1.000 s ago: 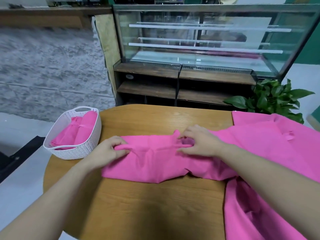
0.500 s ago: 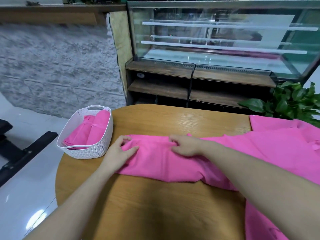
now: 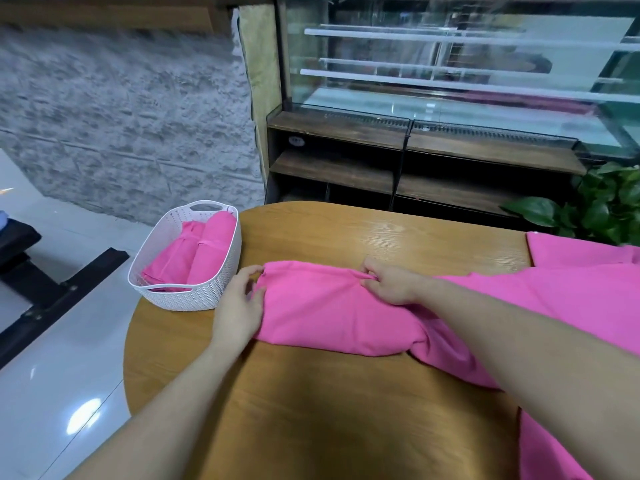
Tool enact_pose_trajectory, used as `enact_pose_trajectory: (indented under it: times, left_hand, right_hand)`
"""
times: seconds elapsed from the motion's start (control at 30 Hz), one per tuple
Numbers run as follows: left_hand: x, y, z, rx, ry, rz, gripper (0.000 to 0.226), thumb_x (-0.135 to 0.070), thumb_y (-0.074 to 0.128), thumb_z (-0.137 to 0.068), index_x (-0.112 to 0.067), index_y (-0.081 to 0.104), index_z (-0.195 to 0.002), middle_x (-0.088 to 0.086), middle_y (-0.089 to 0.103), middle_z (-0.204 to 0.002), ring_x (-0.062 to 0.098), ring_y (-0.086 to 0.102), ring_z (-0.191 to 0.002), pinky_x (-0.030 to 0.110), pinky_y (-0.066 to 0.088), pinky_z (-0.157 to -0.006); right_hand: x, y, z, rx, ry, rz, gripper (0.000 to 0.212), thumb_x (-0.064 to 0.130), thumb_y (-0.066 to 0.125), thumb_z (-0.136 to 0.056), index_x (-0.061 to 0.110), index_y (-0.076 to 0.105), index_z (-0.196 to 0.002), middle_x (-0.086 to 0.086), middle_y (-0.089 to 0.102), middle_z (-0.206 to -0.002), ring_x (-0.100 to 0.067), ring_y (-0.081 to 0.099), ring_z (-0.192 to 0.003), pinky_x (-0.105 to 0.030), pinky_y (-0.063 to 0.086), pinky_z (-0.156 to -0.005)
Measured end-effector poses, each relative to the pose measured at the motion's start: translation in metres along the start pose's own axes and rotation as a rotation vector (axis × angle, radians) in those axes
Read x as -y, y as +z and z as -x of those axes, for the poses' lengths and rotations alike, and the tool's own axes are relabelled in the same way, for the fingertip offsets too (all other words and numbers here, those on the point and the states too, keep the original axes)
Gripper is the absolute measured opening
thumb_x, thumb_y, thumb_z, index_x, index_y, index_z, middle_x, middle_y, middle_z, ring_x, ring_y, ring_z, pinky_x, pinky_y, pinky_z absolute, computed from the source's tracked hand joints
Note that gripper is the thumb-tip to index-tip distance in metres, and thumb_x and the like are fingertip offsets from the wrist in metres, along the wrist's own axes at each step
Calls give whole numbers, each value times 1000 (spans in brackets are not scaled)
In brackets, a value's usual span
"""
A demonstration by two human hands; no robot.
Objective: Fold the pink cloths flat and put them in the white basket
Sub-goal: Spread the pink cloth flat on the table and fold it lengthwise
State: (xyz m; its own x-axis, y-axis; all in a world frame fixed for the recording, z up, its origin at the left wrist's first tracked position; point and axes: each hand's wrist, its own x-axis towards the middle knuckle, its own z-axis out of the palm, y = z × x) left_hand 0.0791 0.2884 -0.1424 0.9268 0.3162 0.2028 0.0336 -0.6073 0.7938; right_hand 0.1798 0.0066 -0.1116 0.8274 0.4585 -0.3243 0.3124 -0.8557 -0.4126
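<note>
A pink cloth (image 3: 332,313) lies partly folded across the middle of the round wooden table (image 3: 311,410). My left hand (image 3: 239,306) pinches its left end between thumb and fingers. My right hand (image 3: 391,282) grips the cloth's far edge with curled fingers, bunching the fabric. The white basket (image 3: 207,292) stands at the table's left edge, just left of my left hand, and holds folded pink cloths (image 3: 197,254). More pink cloth (image 3: 571,289) spreads over the table's right side, under my right forearm.
A dark wooden shelf unit with a glass display case (image 3: 433,147) stands behind the table. A green plant (image 3: 595,206) sits at the back right. A grey stone wall and pale tiled floor (image 3: 62,375) lie to the left, with a black frame (image 3: 52,292) on the floor.
The view has shifted left and closer. Both hands have moved along the cloth's far edge, and the cloth now lies smoother, its left end nearer the basket.
</note>
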Motion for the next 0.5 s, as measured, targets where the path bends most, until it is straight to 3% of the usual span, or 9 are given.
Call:
enact_pose_trajectory:
  times: [0.23,0.3,0.4,0.5]
  left_hand:
    - [0,11,-4,-20,-2,-347,20,-19,52,-95,-30,54,-112,-3,61,-111,30,64,-95,41,51,-78]
    - [1,12,-3,-17,18,-433,13,-18,49,-96,-25,48,-106,1,59,-107,35,64,-88,45,51,-74]
    - [3,11,-4,-13,34,-494,7,-14,44,-96,-20,43,-101,5,53,-102,38,63,-79,44,48,-67]
    - [4,12,-7,24,36,-556,7,-12,43,-95,-18,46,-96,6,48,-99,39,61,-76,41,44,-64]
  right_hand:
    - [4,-1,-4,-6,44,-3,15,39,51,-100,24,47,-101,-5,60,-105,-25,55,-99,-34,46,-88]
    - [7,-7,-2,-14,68,-20,25,42,58,-94,18,54,-97,-3,60,-95,-21,54,-88,-33,44,-79]
    - [-4,-17,8,6,104,-73,21,38,65,-83,20,55,-77,1,56,-73,-17,49,-69,-31,40,-65]
    - [-22,-20,18,60,67,-43,17,25,62,-88,14,58,-75,-3,57,-73,-19,49,-69,-32,41,-68]
